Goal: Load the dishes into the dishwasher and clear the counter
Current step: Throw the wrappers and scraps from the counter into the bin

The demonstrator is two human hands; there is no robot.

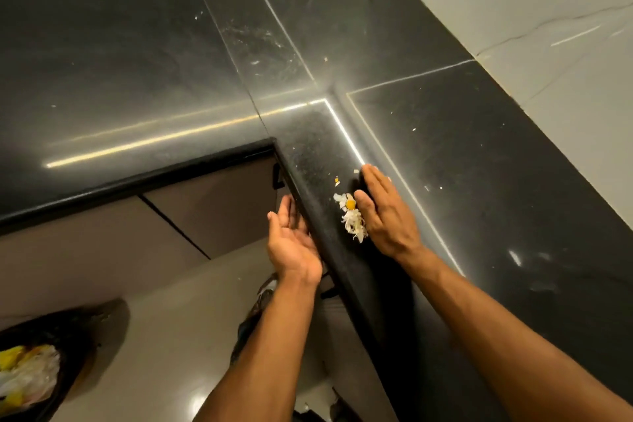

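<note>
A small heap of white and yellow food scraps (pixel 351 216) lies on the black L-shaped counter (pixel 205 62), close to its inner front edge. My right hand (pixel 383 212) rests flat on the counter with straight fingers, its edge touching the right side of the scraps. Just below the counter's rim, my left hand (pixel 291 243) is held palm up and cupped, with nothing in it. A few loose crumbs (pixel 337 180) lie a little beyond the heap.
A black bin (pixel 61 336) lined with a bag and holding yellow and white waste stands on the floor at the lower left. Brown cabinet fronts (pixel 191 209) run under the counter. A pale marble wall (pixel 548 10) borders the counter on the right.
</note>
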